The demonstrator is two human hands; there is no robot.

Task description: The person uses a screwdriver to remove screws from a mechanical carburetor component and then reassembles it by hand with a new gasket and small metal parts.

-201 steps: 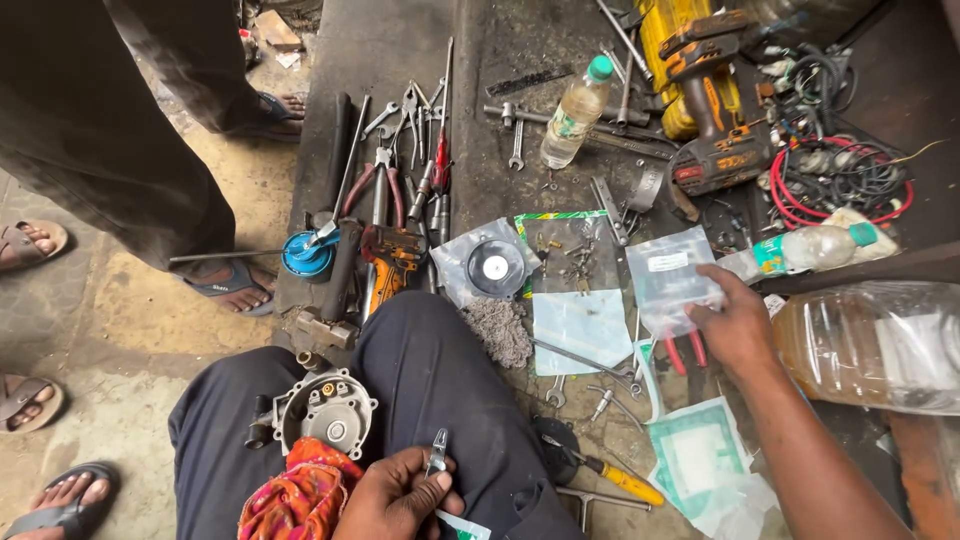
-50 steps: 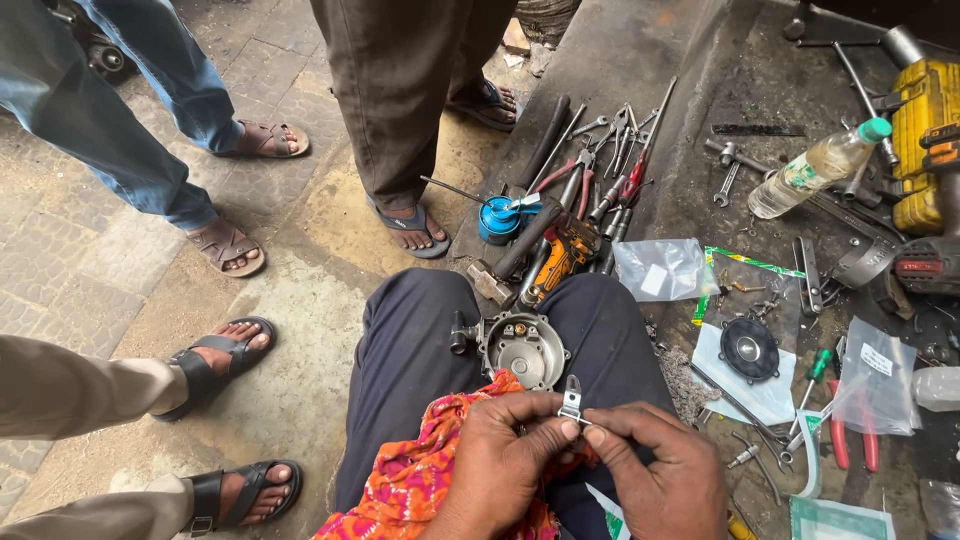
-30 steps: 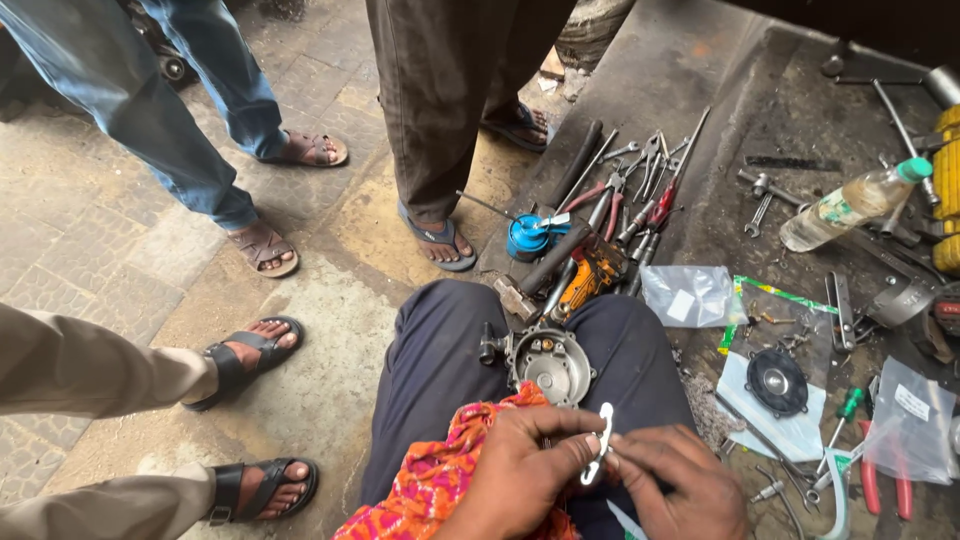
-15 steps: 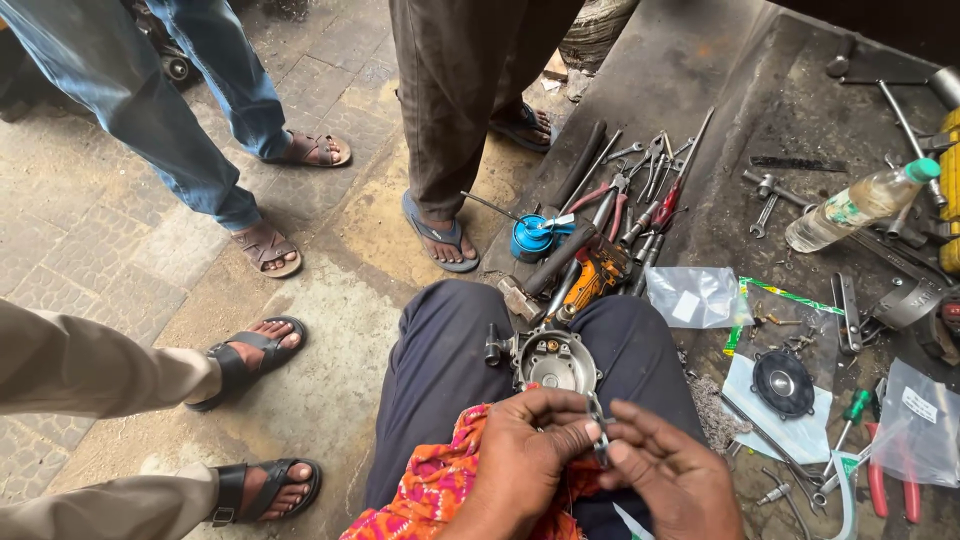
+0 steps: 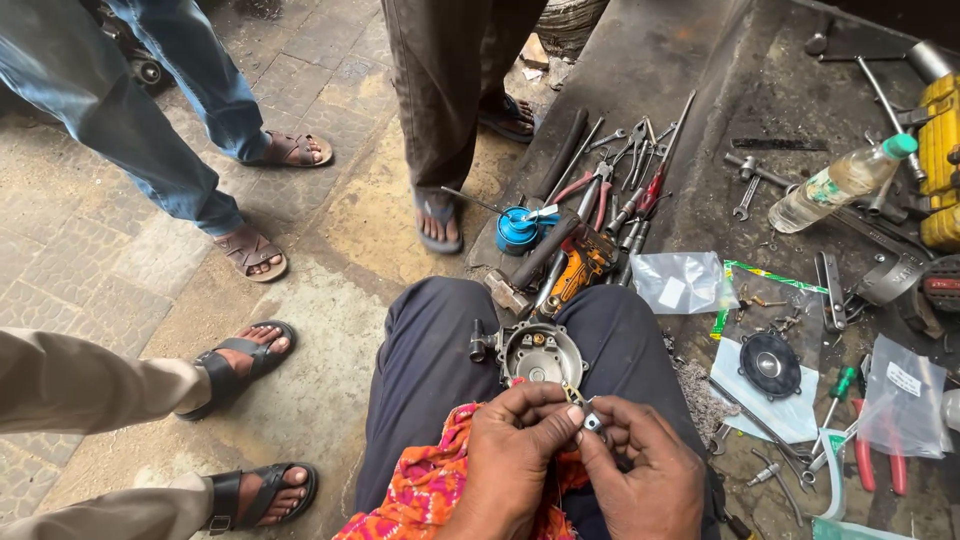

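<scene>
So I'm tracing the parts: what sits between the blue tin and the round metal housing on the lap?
In the head view, a hammer lies between the blue tin and the round housing.

Hands at work: two — left hand (image 5: 510,450) and right hand (image 5: 640,480), both pinching one small metal part (image 5: 590,421).
Round metal housing (image 5: 541,352): one, on the lap.
Patterned orange cloth (image 5: 430,490): one.
Sandalled feet: six in view — two by the blue trousers, two by the dark trousers, two at the lower left.
Clear plastic bottle (image 5: 840,183): one, lying on its side.
Blue round tin (image 5: 520,229): one.
Black rubber disc (image 5: 769,365): one.
Clear plastic bags: two — one (image 5: 680,281) beside the tool row, one (image 5: 905,395) at the right edge.
Red-handled pliers (image 5: 875,455): one pair.
Loose hand tools in the row: too many and too overlapped to count.
</scene>
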